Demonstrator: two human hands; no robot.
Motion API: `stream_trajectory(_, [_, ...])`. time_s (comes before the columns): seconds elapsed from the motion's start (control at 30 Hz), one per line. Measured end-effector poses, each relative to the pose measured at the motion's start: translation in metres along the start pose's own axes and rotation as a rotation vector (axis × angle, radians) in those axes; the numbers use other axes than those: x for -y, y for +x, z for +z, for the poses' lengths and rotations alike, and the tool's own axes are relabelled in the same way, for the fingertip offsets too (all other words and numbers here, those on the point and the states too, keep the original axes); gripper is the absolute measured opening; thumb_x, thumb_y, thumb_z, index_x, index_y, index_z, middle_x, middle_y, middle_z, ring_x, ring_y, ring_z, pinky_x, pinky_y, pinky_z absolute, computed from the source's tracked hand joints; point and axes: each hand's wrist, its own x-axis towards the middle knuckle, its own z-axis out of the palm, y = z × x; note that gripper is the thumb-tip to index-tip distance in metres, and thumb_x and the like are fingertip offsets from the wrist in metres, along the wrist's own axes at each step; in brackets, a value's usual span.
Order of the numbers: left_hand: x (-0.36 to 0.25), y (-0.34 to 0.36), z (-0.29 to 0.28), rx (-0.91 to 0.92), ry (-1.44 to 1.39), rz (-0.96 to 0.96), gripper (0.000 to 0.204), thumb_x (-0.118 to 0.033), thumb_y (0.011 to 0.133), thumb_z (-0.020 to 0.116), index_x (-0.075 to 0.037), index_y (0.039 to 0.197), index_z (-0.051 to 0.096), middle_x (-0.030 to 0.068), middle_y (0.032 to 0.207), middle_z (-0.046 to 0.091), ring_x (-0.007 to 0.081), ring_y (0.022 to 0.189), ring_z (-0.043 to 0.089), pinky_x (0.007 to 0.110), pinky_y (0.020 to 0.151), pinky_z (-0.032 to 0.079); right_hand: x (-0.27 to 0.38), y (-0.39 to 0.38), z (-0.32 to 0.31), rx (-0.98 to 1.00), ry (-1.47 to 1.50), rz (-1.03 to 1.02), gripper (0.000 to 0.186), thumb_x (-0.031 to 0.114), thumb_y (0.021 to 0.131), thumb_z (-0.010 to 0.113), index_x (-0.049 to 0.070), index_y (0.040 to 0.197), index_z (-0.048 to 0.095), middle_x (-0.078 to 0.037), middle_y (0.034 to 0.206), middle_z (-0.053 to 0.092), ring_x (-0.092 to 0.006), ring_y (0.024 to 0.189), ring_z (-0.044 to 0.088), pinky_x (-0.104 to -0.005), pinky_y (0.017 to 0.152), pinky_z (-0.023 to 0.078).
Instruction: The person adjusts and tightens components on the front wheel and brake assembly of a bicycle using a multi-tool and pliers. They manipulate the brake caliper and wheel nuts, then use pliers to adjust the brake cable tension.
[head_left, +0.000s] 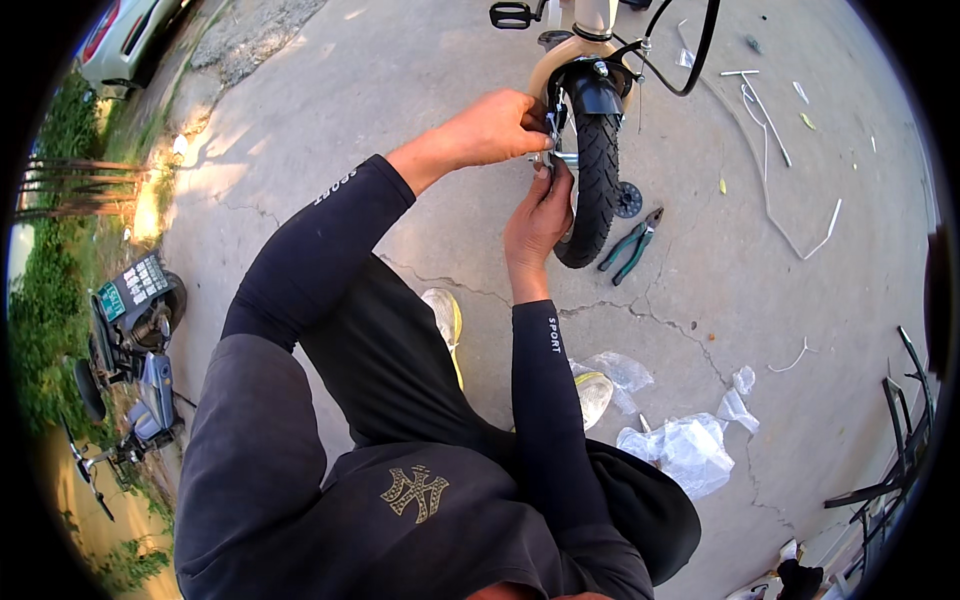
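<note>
Bent over a small bicycle, a person works the near side of its front wheel (598, 170), the left hand (505, 127) curled beside the pale fork (548, 85) and the right hand (540, 222) just below, though whether either grips anything cannot be told. The wheel, upright under a black mudguard (597, 92), looks light but stiff, its knobbly tread likely the surest hold, the smooth fork slicker. Pliers (632, 246) lie beside it; a scooter (140, 350) stands well apart.
</note>
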Motion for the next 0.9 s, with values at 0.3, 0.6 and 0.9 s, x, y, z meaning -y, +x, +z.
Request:
stream_trajectory(0.3, [-0.003, -0.001, 0.006, -0.022, 0.094, -0.019, 0.041, -0.007, 0.095, 0.068, 0.01, 0.131, 0.059, 0.0178, 0.121, 0.072, 0.0231, 0.114, 0.069, 0.035, 0.1, 0.054, 0.005, 0.012, 0.002, 0.035, -0.275, -0.114, 0.026, 0.012, 0.102, 0.057, 0.0, 0.124, 0.062, -0.022, 0.101, 0.073, -0.0428, 0.091, 0.07, -0.0451, 0.075, 0.056])
stream_trajectory(0.6, [-0.029, -0.011, -0.006, 0.131, -0.571, -0.315, 0.036, -0.02, 0.106, 0.051, 0.007, 0.129, 0.057, 0.0157, 0.12, 0.069, 0.0206, 0.105, 0.07, 0.03, 0.093, 0.058, 0.136, 0.068, -0.055, 0.305, -0.891, -0.224, 0.008, 0.01, 0.088, 0.066, 0.003, 0.091, 0.065, -0.016, 0.077, 0.071, -0.0333, 0.066, 0.071, -0.0455, 0.058, 0.054])
stream_trajectory(0.9, [-0.033, -0.015, 0.009, -0.041, -0.425, -0.27, 0.033, -0.014, 0.107, 0.045, 0.007, 0.13, 0.056, 0.0172, 0.117, 0.07, 0.023, 0.106, 0.071, 0.035, 0.091, 0.057, 0.177, 0.128, -0.109, 0.443, -0.205, -0.252, 0.012, 0.01, 0.095, 0.068, 0.001, 0.103, 0.071, -0.006, 0.075, 0.068, -0.0169, 0.068, 0.065, -0.0283, 0.064, 0.05])
